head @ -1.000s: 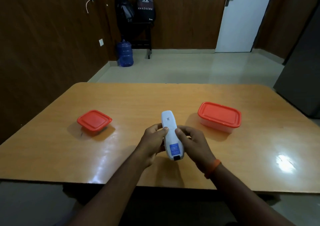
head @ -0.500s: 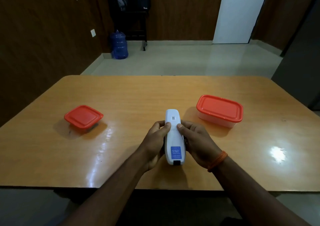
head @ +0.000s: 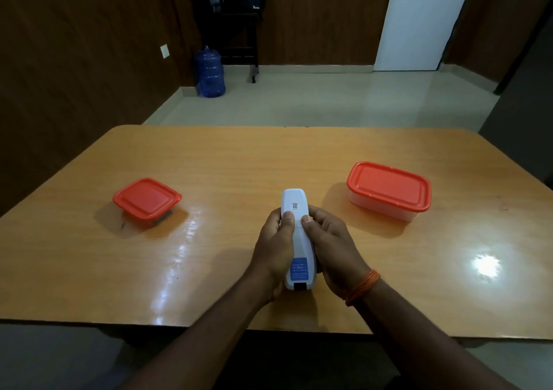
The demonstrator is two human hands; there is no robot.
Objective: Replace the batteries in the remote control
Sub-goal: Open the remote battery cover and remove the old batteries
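A white remote control (head: 296, 240) lies back-up between my hands, just above the wooden table (head: 239, 165). Its back shows a small QR label near the far end and a blue sticker near my end. My left hand (head: 273, 252) grips its left side and my right hand (head: 332, 252) grips its right side. Both thumbs press on the back cover, side by side just below the QR label. The cover looks closed. No batteries are in sight.
A small square box with a red lid (head: 146, 199) stands on the left of the table. A larger clear box with a red lid (head: 389, 190) stands on the right. A blue water jug (head: 210, 74) and hanging bags are by the far wall.
The remote has come from a raised tilt down to lying flatter and lower over the table. Both thumbs have shifted onto the back cover. My head has tipped down.
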